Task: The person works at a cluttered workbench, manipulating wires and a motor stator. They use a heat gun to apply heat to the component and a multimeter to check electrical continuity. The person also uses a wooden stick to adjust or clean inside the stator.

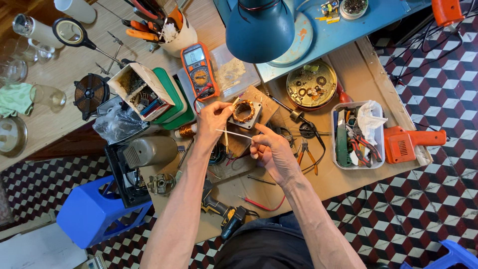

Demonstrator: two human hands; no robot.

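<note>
While the view looks straight down from head height, two bare forearms reach up over a cluttered bench (348,189) covered in cardboard. The left hand (213,119) has its fingers closed on the edge of a stator (244,111), a square grey metal plate with a ring of copper windings, held tilted just above a wooden block (264,102). The right hand (271,152) pinches the end of a thin white tube (234,133) between thumb and fingertips; the tube runs level to the left, and its far end lies at the left hand's wrist side, just below the stator.

Just beyond the stator lies an orange and grey multimeter (199,69) with red leads trailing toward the hands. To its left, a small open carton (140,90) of parts rests on a green case (174,97). Above everything hangs a blue lamp shade (259,27). To the right of the hands sits a round tin (311,84) of small metal bits, then a clear tub (356,134) holding pliers and a white rag, and beside it an orange power tool (411,143). Orange-handled pliers (306,154) lie just right of the right hand. Near the person's lap rests a black and yellow drill (224,211). A blue stool (94,211) stands on the chequered floor (438,89) at lower left.
</note>
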